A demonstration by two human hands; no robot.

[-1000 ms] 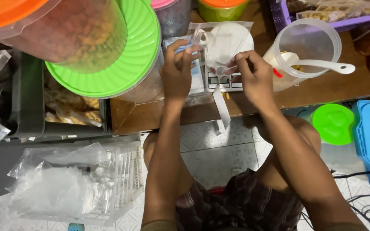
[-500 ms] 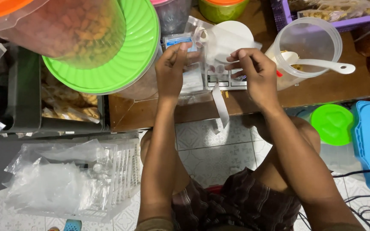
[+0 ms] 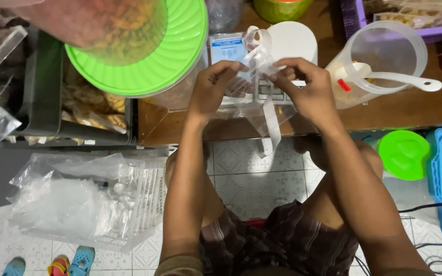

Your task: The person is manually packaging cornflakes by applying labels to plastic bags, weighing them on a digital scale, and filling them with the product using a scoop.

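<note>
Above the wooden table [image 3: 395, 110], in the head view, both hands meet over a small digital scale [image 3: 277, 92] with a white platform. The left hand [image 3: 213, 89] is closed in a pinch on one side of a small clear plastic bag [image 3: 259, 64], and the right hand [image 3: 305, 84] is closed on the other side, fingers curled around its top. The bag is held up between the two hands, just over the scale, and a long clear strip of plastic [image 3: 271, 125] hangs down from it past the table edge. Something small and pale seems to be inside the bag, but it is too small to tell what.

Beside the right hand stands a clear plastic jug [image 3: 384, 56] with a white spoon [image 3: 400, 79] in it. To the left is a big jar with a green lid [image 3: 149, 61]. On the floor lies a pile of clear bags [image 3: 78, 199].

What could go wrong, in my judgement: the plastic is thin and slippery, so the pinch may slip and the bag may fall open on the scale. The right elbow is also near the jug and could push it.

Compared with half a second earlier, both hands are now closer together and the bag is gathered more tightly between them.
</note>
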